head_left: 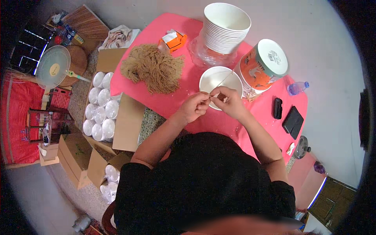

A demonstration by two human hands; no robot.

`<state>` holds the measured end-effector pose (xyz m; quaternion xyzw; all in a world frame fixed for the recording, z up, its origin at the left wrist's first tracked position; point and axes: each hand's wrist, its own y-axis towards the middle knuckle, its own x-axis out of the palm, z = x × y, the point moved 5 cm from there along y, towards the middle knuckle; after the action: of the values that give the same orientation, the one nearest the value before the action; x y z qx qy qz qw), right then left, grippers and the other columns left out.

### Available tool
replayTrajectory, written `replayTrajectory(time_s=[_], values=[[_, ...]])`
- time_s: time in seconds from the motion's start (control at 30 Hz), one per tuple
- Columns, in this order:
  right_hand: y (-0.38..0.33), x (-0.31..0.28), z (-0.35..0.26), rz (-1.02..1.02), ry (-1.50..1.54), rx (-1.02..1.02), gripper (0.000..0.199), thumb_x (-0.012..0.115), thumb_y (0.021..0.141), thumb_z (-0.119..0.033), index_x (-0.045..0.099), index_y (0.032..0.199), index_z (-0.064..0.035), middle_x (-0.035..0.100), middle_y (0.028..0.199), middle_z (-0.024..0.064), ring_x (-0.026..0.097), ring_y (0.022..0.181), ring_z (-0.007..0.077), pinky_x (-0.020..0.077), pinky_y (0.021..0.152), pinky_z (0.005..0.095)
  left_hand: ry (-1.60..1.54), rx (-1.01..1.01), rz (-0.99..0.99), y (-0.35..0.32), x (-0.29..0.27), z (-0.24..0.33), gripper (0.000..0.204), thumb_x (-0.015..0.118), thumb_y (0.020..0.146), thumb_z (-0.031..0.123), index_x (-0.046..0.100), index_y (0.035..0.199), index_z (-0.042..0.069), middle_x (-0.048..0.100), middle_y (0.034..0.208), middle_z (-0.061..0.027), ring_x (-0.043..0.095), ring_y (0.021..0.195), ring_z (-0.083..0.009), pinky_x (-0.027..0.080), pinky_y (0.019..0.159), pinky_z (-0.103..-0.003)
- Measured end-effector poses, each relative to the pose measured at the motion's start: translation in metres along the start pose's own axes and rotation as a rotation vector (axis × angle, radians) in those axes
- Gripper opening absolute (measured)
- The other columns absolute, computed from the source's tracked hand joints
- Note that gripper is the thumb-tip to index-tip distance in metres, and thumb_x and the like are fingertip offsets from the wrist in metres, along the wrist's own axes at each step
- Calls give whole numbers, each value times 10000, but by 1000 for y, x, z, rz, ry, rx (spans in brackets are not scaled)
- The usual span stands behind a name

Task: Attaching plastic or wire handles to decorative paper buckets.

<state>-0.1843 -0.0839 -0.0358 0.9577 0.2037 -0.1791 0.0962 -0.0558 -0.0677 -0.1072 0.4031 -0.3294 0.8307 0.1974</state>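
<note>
While both hands meet over a white paper bucket (220,80) near the middle of the pink tabletop (172,105), the left hand (194,106) and right hand (230,101) each have their grip pinched together on a thin string (224,80) running across the bucket's open mouth. Judging by this, the string is only partly fitted. A tall stack of plain white buckets (226,27) waits behind; a box of finished-looking white buckets (101,105) sits to the left. A bundle of tan cord (153,67) lies near, and a printed bucket on its side (261,67) crowds the right hand.
</note>
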Motion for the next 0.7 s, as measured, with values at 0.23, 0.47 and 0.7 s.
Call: replayTrajectory(time_s=[0.23,0.47,0.7], values=[[-1,1,6,58,-54,-122,44,608,774,-15,586,812,-8,592,694,52,514,561,82,403,490,239,169,90,83,-5,0,7,89,515,856,120,544,886,42,507,725,7,337,492,-26,228,392,-163],[2,4,21,-1,168,-26,39,573,803,2,541,782,-9,583,734,27,505,600,64,408,524,211,697,364,206,-10,0,19,140,597,830,133,621,907,18,591,747,4,458,589,-19,333,455,-183],[1,5,27,-123,68,33,57,552,829,6,525,784,-15,477,676,-48,428,608,18,361,519,185,901,499,191,-6,-7,23,142,640,806,125,648,888,10,620,751,12,521,652,-37,407,538,-214]])
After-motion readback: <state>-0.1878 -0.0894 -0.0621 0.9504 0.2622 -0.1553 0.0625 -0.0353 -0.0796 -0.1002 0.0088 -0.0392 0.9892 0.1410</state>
